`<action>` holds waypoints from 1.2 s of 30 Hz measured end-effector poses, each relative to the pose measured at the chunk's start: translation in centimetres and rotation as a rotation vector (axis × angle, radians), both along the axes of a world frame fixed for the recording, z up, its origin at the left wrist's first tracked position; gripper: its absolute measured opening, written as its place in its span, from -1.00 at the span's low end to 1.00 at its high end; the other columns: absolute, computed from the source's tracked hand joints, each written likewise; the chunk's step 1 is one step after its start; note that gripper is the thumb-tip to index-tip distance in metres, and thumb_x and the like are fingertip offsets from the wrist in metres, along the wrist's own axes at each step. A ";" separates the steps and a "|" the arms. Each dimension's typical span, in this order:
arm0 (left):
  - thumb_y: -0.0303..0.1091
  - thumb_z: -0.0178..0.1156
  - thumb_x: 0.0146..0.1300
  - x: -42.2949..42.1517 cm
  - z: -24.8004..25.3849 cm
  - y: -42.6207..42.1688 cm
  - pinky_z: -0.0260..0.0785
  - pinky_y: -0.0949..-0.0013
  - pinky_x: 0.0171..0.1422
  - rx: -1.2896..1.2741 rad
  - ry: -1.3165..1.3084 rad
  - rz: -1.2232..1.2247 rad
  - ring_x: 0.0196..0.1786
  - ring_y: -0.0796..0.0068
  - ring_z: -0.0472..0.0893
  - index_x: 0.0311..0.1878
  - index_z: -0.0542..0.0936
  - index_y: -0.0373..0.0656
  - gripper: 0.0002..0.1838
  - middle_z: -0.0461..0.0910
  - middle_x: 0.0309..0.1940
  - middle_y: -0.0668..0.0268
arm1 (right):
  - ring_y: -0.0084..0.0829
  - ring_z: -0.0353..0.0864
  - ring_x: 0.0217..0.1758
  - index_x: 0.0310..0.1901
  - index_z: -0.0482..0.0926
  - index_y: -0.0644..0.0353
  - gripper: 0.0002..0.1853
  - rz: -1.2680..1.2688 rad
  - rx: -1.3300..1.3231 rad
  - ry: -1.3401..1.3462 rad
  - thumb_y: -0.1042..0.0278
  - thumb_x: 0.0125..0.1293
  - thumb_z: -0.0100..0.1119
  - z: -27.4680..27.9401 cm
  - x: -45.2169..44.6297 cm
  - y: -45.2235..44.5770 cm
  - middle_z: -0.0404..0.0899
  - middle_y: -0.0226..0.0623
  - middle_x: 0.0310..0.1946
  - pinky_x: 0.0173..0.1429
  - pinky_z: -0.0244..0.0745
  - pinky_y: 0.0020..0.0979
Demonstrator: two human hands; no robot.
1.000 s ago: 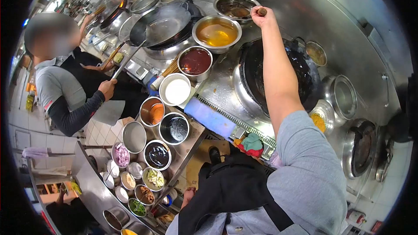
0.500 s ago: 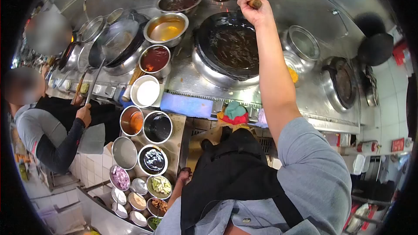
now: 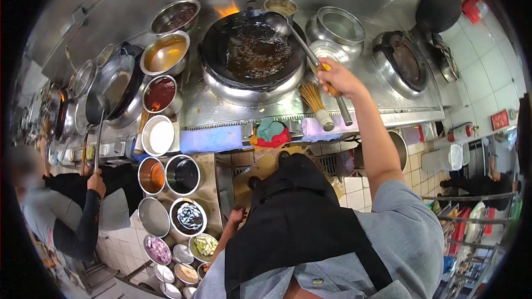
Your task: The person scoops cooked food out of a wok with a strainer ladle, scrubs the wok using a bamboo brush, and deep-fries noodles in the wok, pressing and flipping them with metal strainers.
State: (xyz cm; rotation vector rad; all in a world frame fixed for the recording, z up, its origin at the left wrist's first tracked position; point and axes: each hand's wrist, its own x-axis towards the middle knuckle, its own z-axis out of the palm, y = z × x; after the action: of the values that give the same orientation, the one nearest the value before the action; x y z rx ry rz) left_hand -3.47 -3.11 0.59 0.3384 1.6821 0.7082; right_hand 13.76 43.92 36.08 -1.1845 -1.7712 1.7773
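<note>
My right hand (image 3: pixel 341 79) is closed around the long handle of a ladle (image 3: pixel 277 23), and a wooden grip shows by the fingers. The ladle's bowl is at the right rim of a black wok (image 3: pixel 252 72) with dark, bubbling liquid inside. Beneath the forearm, a bamboo brush (image 3: pixel 316 102) and the lower end of a metal handle (image 3: pixel 344 112) lie near the stove's front edge. Low beside the apron and the side counter, my left hand (image 3: pixel 238 217) has curled fingers; what they hold, if anything, is hidden.
Bowls of orange liquid (image 3: pixel 165 54), red sauce (image 3: pixel 160 94) and white contents (image 3: pixel 158 135) stand left of the wok. A metal pot (image 3: pixel 337 25) is on its right. Flames (image 3: pixel 226 10) rise behind the wok. A co-worker's hand (image 3: pixel 96 182) holds a tool at far left.
My right hand has come back from beyond the wok to its right front, bringing the ladle into sight. The camera view has shifted. The wok's liquid now bubbles more and flames show behind it.
</note>
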 end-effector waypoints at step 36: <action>-0.10 0.12 0.10 25.4 16.0 41.5 0.28 0.19 0.04 0.191 -0.738 0.415 -0.08 0.29 0.46 0.00 0.27 -0.11 -0.53 0.42 -0.22 0.18 | -0.69 0.25 -0.67 0.09 0.26 0.13 -0.61 -0.716 -0.374 0.525 0.43 0.19 -0.05 -11.8 31.0 -3.1 0.28 -0.43 -0.64 -0.68 0.13 -0.61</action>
State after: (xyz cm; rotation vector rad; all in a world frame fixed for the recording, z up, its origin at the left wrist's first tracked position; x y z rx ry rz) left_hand 21.95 38.38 16.64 -0.1477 0.9803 1.1392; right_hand 44.77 40.79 24.27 -1.1363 -0.6209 1.7569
